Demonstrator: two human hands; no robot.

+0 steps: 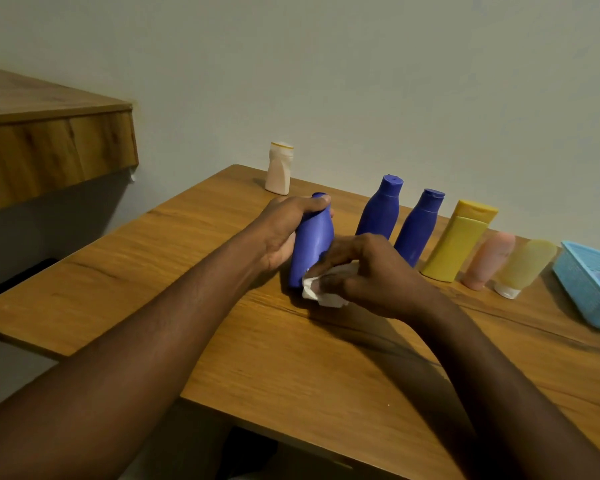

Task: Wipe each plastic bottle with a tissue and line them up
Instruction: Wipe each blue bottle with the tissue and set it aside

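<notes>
Head-down view over a wooden table (222,341) set against a pale wall (395,81). Near the middle of the table, a blue bottle (312,244), tilted, cap end away, base down near the tabletop. Left hand (281,233) wrapped around the bottle's upper half from the left, thumb curled over near the cap, gripping it. Right hand (371,271) just to the right, fingers bunched around a crumpled white tissue (323,296) and pressing it against the bottle's lower right side. Both forearms bare, reaching in from the bottom edge.

Behind the hands, a row along the back of the table, left to right: second blue bottle (378,213) and third blue bottle (418,230), both with caps on top; then a yellow bottle (459,240) with a flip cap; a pink tube (489,259); a pale yellow tube (523,268) standing on a white cap. Each just beside the next.

Well apart at the far left corner, by the wall, a white bottle (279,168) with a yellowish rim on top. At the right edge, a light blue basket (582,282), partly cut off; something blue inside, perhaps more bottles, too cropped to tell. Upper left, a wooden ledge (49,140) jutting out above table level.
</notes>
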